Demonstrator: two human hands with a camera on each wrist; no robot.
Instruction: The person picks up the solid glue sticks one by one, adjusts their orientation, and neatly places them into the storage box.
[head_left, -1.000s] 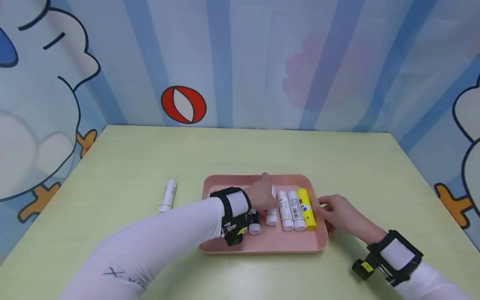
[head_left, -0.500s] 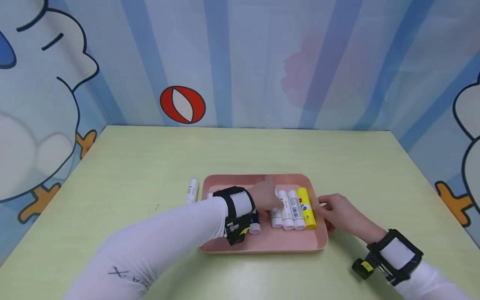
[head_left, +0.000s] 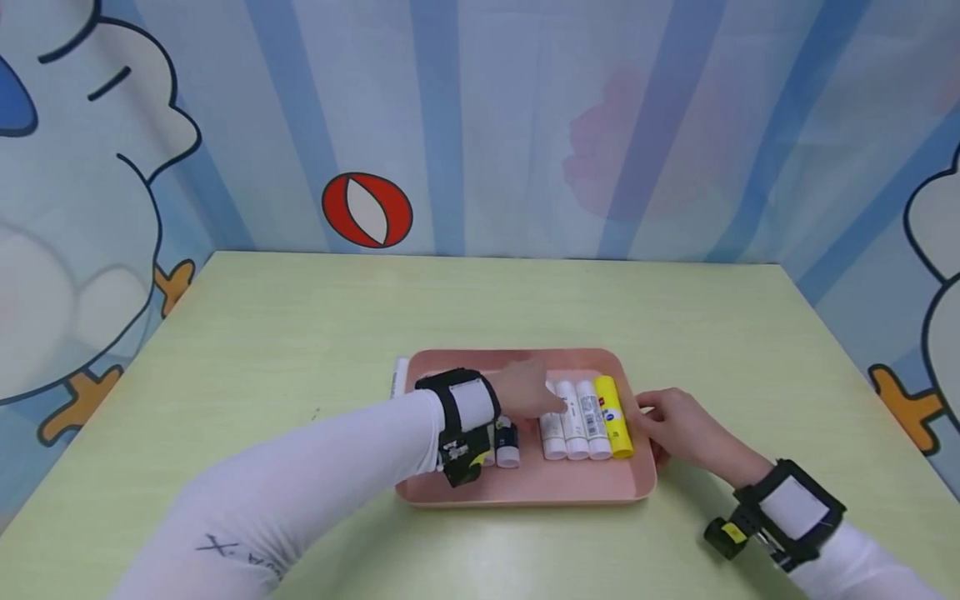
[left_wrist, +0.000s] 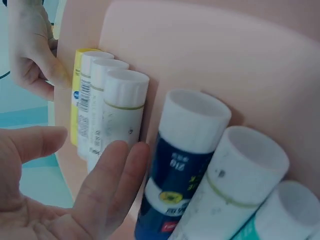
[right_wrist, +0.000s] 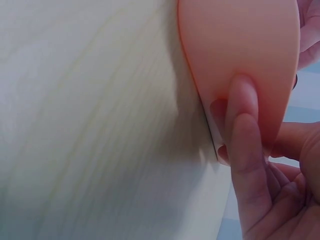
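Observation:
Over the pink tray (head_left: pixel 570 487), my left hand (head_left: pixel 528 390) has its fingers extended and its thumb apart. In the left wrist view the fingertips (left_wrist: pixel 112 155) lie close to or against the nearest white glue stick (left_wrist: pixel 125 100); contact is hard to tell. That stick lies beside other white glue sticks (head_left: pixel 572 429) and a yellow glue stick (head_left: pixel 613 417), in a row. A navy glue stick (left_wrist: pixel 175 170) and further white-capped sticks (left_wrist: pixel 245 170) lie across a gap. My right hand (right_wrist: pixel 250 160) pinches the tray's right rim between thumb and fingers.
Just outside the tray's left edge is a white glue stick (head_left: pixel 399 377), partly hidden by the left sleeve (head_left: pixel 315 479). The pale green table (head_left: pixel 300 308) meets a printed curtain (head_left: pixel 510 125) at the back.
The loose white glue stick now appears closer to the tray's left side. The stick by my left hand has shifted right, against the row. My right hand keeps its place.

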